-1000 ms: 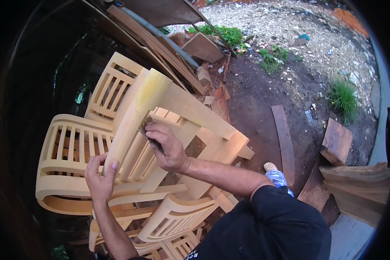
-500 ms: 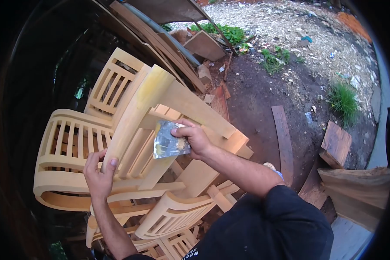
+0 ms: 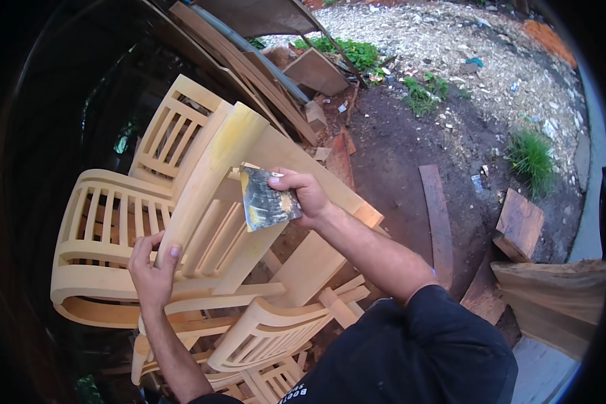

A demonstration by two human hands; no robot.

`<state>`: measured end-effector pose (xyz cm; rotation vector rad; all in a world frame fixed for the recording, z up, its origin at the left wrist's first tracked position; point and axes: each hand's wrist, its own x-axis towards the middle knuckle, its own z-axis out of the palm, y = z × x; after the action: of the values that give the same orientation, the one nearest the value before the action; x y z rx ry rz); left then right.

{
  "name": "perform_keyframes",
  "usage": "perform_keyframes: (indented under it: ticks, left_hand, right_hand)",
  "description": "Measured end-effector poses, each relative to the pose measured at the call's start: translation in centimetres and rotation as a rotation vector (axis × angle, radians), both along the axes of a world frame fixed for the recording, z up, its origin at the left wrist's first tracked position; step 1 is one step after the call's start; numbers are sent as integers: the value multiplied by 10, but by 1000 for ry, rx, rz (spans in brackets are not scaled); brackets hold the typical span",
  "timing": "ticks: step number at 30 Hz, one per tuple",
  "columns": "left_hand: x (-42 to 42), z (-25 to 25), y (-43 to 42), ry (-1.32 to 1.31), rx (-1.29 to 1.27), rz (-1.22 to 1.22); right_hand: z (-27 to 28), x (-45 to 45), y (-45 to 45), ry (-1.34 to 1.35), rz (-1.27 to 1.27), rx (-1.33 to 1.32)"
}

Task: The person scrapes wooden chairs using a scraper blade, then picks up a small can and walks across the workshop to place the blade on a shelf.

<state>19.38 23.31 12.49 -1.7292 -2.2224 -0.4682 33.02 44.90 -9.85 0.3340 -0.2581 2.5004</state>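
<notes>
In my right hand [image 3: 304, 195] is a thin, flat metal scraper [image 3: 271, 202], dark grey with pale and yellowish smears, pinched with the thumb on its face. It is held just above a pale wooden chair frame [image 3: 202, 182]. My left hand [image 3: 153, 269] is wrapped round the lower end of the chair's broad, rounded rail, thumb on top. Near the rail's upper end is a yellow smear [image 3: 239, 131]. Beneath the scraper lie the frame's slats, partly hidden by it and by my right hand.
Another slatted chair part [image 3: 114, 209] stands at the left, and a curved slatted back [image 3: 269, 337] lies below. Long planks [image 3: 242, 67] lean behind. Loose boards [image 3: 439, 222] and a wooden block [image 3: 518, 225] lie on the dirt at the right, near a grass tuft [image 3: 532, 158].
My right hand has lifted slightly up and to the right, and the scraper has tilted, its face now looking darker. The left hand keeps its place on the rail.
</notes>
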Motion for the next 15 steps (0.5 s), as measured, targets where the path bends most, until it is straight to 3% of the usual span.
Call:
perform_keyframes:
  ticks: [2,6,15]
  left_hand:
    - [0,0,0,-7,11,-8]
    - [-3,-3,-1,13,46,-29]
    - [-1,-3,-2,2,56,-16]
  right_hand:
    - [-15,10,-1,34,54,38]
    - [-26,25,-11,-178,10,7]
    - [15,7,-8,-131,-48,-55]
